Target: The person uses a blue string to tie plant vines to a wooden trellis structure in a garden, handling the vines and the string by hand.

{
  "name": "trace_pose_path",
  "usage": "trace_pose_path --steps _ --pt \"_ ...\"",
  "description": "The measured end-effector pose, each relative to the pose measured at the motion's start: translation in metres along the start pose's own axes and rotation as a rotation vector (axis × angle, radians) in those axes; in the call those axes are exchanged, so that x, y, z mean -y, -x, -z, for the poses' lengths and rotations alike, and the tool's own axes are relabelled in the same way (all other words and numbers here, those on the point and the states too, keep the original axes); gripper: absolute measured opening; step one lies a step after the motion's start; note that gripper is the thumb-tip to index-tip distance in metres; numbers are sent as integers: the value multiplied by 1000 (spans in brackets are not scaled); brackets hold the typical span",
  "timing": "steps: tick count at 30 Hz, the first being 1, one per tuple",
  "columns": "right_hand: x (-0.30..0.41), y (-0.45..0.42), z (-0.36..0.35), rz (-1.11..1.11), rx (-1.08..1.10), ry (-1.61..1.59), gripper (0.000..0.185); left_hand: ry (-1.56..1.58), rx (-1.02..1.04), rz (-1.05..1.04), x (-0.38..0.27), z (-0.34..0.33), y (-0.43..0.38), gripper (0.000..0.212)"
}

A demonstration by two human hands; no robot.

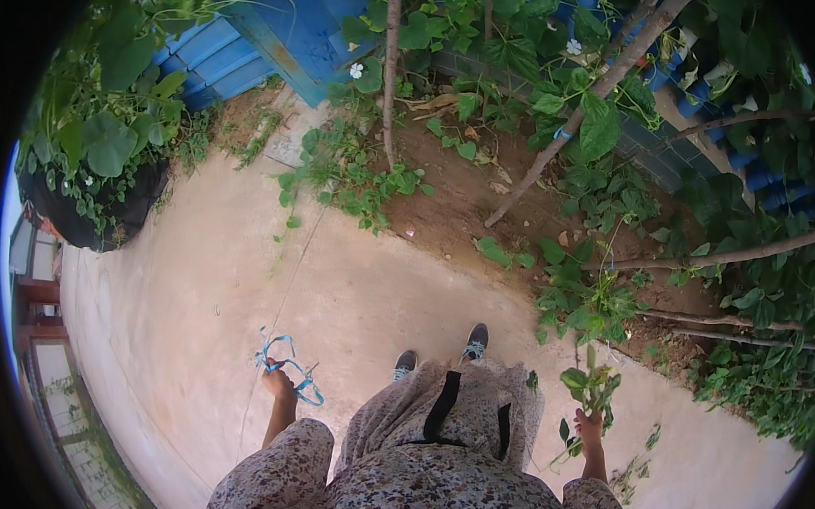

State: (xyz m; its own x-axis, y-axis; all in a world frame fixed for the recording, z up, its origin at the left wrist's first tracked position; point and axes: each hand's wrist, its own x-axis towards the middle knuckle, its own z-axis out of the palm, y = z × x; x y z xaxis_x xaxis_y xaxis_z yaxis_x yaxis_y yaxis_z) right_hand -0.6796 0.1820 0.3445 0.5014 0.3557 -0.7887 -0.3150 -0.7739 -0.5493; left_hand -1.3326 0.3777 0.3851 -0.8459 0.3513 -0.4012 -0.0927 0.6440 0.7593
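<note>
At the lower left, my left hand (276, 381) is closed around several thin blue strips (307, 383), which look like plastic tape or ribbon and curl out on both sides of the fist. On the right, my right hand (589, 425) grips a cut leafy green stem (593, 387), its leaves standing above the fingers and more hanging beside them. Both hands are held out over the concrete, well apart, either side of my floral clothing. Loose leafy cuttings (634, 468) lie on the concrete beside my right forearm.
Wooden poles (553, 142) lean over a soil bed (439, 192) with climbing vines. A bit of blue tie (562, 133) is on one pole. Concrete paving (203, 263) runs beside the bed. A black planter (85, 207) stands at upper left, near blue metal panels (215, 58).
</note>
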Motion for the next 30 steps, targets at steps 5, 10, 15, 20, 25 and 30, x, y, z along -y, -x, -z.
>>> trace_pose_path --steps 5,10,15,20,25,30 --pt "-46 48 28 22 -216 -166 25 -28 -241 28 31 61 -45 49" --pt "-98 85 45 238 -406 -21 32 -87 -460 -7 42 105 -87 55" --pt "-122 122 39 421 -617 392 51 -122 -544 -35 74 147 -128 59" --pt "-119 146 32 580 -661 686 43 -197 -530 151 112 170 -158 61" --pt "-116 167 40 620 -582 709 31 -149 -375 153 114 153 -155 57" --pt "-121 204 36 440 -461 468 33 124 -209 179 78 111 -111 50"
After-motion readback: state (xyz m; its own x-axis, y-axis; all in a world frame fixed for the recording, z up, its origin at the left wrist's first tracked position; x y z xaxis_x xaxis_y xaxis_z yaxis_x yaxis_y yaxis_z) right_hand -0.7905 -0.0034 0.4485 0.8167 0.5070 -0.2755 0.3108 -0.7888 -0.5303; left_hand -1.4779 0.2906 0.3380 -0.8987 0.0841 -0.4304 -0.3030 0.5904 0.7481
